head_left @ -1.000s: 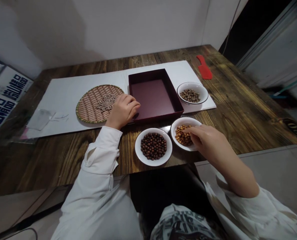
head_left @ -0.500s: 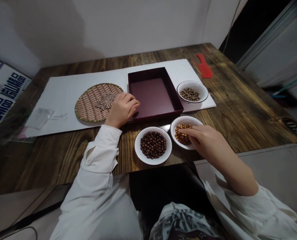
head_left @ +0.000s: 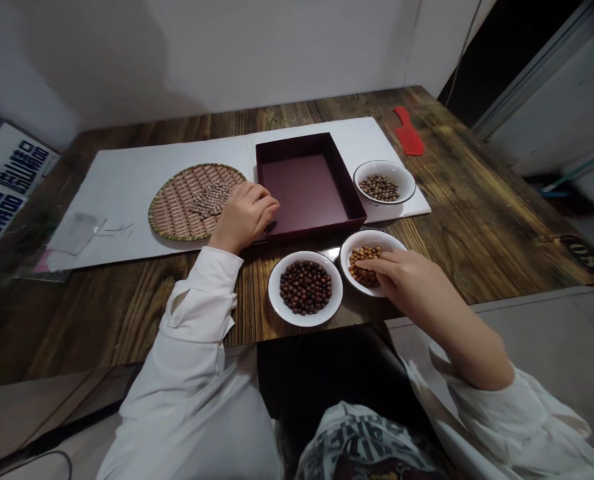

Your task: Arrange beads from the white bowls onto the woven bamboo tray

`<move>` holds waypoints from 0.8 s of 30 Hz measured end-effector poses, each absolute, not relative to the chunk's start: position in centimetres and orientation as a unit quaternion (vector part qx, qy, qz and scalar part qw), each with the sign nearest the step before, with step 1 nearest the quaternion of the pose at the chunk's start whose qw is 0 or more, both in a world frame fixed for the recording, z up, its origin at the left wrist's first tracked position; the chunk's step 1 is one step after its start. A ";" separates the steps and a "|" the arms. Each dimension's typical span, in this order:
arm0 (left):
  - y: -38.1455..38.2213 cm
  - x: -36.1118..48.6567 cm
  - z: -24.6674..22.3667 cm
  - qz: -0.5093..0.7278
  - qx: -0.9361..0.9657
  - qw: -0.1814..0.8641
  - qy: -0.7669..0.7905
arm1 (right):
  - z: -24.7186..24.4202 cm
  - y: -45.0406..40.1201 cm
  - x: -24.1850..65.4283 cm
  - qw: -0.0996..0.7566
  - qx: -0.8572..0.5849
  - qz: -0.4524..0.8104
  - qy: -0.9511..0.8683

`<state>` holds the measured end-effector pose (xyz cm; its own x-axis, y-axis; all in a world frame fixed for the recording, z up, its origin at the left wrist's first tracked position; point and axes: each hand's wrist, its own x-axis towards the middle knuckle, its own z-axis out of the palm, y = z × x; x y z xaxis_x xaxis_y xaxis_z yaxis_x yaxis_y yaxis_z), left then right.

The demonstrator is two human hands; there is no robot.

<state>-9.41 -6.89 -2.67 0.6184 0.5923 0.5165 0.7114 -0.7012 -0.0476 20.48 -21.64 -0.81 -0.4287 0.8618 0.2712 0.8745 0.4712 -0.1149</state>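
Right hand (head_left: 407, 283) further across amber beads (head_left: 364, 265)

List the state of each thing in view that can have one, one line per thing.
Left hand, curled, beside the box
Right hand, fingers among the amber beads
Box, open, no lid
Woven tray, pale beads in a patch
Dark-bead bowl, heaped
Amber-bead bowl, heaped
Pale-bead bowl, shallow layer
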 end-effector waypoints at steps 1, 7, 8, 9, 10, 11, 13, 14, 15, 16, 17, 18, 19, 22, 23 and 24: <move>-6.9 -9.4 -2.7 -0.240 -0.891 0.121 -0.366 | -0.8 -21.7 20.4 0.145 -0.512 -0.017 -0.846; -6.9 -9.4 -2.7 -0.252 -0.889 0.094 -0.371 | -0.6 -21.9 20.7 0.138 -0.541 -0.021 -0.829; -6.9 -9.4 -2.7 -0.253 -0.888 0.089 -0.373 | -0.5 -21.8 20.8 0.137 -0.546 -0.021 -0.826; -6.9 -9.4 -2.7 -0.253 -0.888 0.085 -0.375 | -0.5 -21.8 20.8 0.137 -0.549 -0.022 -0.824; -6.9 -9.4 -2.7 -0.253 -0.887 0.081 -0.377 | -0.5 -21.7 20.8 0.135 -0.551 -0.024 -0.823; -6.9 -9.4 -2.7 -0.252 -0.887 0.078 -0.378 | -0.5 -21.7 20.8 0.132 -0.551 -0.027 -0.824; -6.9 -9.4 -2.7 -0.248 -0.887 0.078 -0.381 | -0.7 -21.6 20.8 0.122 -0.547 -0.031 -0.827; -7.0 -9.4 -2.7 -0.246 -0.888 0.079 -0.381 | -0.8 -21.5 20.7 0.114 -0.545 -0.032 -0.830; -7.0 -9.4 -2.7 -0.244 -0.888 0.080 -0.382 | -0.9 -21.5 20.7 0.106 -0.543 -0.032 -0.832; -7.0 -9.4 -2.6 -0.243 -0.887 0.081 -0.383 | -1.0 -21.5 20.7 0.101 -0.542 -0.031 -0.834; -7.0 -9.3 -2.6 -0.243 -0.887 0.084 -0.384 | -1.1 -21.5 20.7 0.098 -0.542 -0.030 -0.834; -7.0 -9.3 -2.7 -0.243 -0.887 0.087 -0.384 | -1.2 -21.5 20.7 0.099 -0.542 -0.029 -0.834; -7.0 -9.3 -2.7 -0.243 -0.886 0.092 -0.384 | -1.2 -21.6 20.8 0.103 -0.541 -0.028 -0.834; -6.9 -9.3 -2.8 -0.246 -0.886 0.101 -0.380 | -1.0 -21.6 20.9 0.121 -0.540 -0.029 -0.833; -6.9 -9.4 -2.8 -0.249 -0.886 0.100 -0.379 | -1.0 -21.7 20.9 0.124 -0.540 -0.031 -0.832; -6.9 -9.4 -2.9 -0.252 -0.886 0.097 -0.378 | -0.9 -21.7 20.9 0.125 -0.540 -0.034 -0.831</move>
